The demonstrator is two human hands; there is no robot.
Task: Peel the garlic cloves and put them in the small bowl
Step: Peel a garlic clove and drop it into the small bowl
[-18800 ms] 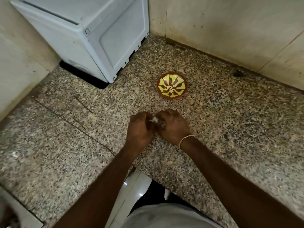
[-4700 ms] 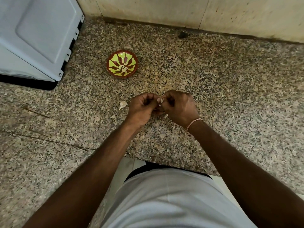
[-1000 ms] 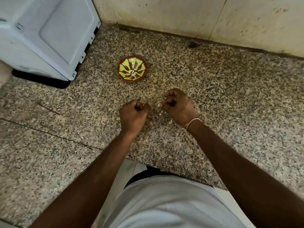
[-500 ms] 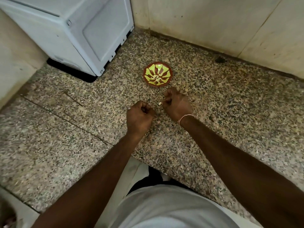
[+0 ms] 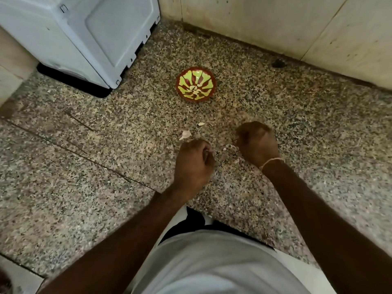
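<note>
The hands have drawn apart since half a second ago, and loose garlic pieces now lie bare on the counter. At far left stands a smooth white plastic appliance (image 5: 89,37), boxy with a recessed panel. The counter (image 5: 84,166) is speckled polished stone with a thin seam crossing it. A pale garlic clove (image 5: 185,134) lies just beyond the left hand (image 5: 194,164), whose fingers are curled, pinching a thin papery skin (image 5: 212,151). The small bowl (image 5: 195,84), round, glossy, red-brown with yellow-green petals, sits farther back with pale pieces inside. The right hand (image 5: 256,143) is a curled fist; I cannot tell what it holds. Beige tiled walls meet behind.
</note>
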